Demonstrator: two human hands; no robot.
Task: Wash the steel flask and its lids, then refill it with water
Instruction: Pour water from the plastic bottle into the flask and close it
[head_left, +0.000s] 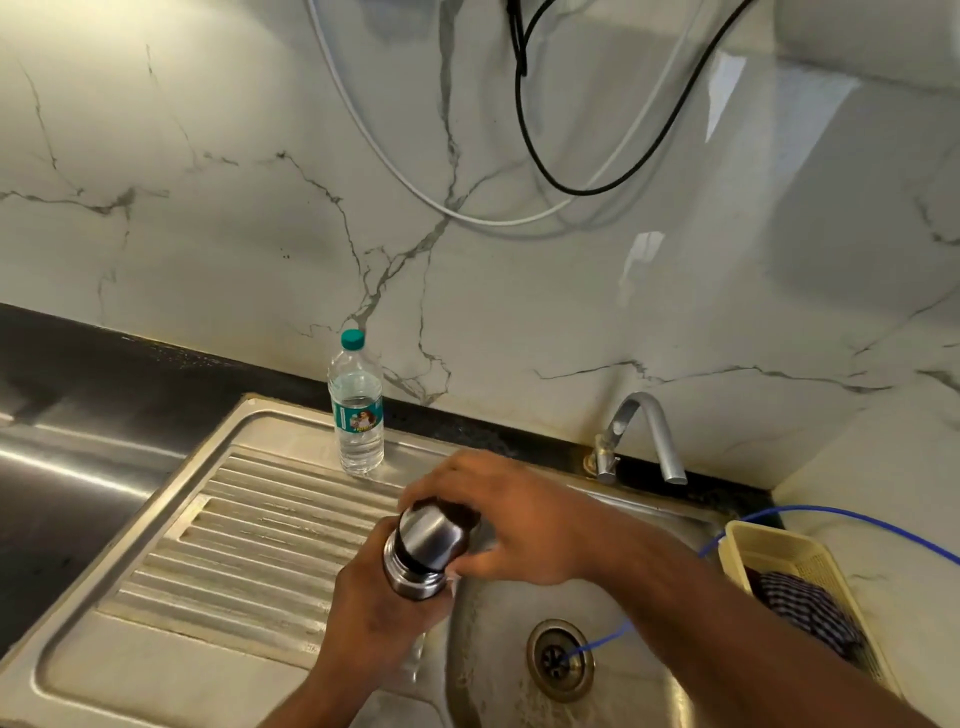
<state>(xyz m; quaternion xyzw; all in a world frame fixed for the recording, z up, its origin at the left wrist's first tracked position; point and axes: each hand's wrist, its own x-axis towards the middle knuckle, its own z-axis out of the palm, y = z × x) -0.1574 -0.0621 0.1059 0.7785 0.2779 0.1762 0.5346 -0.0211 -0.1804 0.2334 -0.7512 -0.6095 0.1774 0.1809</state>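
Left hand (374, 621) fingers are wrapped round the steel flask (411, 579) body, held tilted over the sink (493, 670); its steel lid (428, 540) is gripped by the right hand (519, 522). Smooth, rigid metal is judged slippery once wet, so firm encircling holds are advised.

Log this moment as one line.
left hand: holds steel flask | right hand: grips cap | tap: no flow | plastic bottle: on drainboard

Home kitchen: steel sink (156, 639), tap (641, 436), marble backsplash (208, 208).
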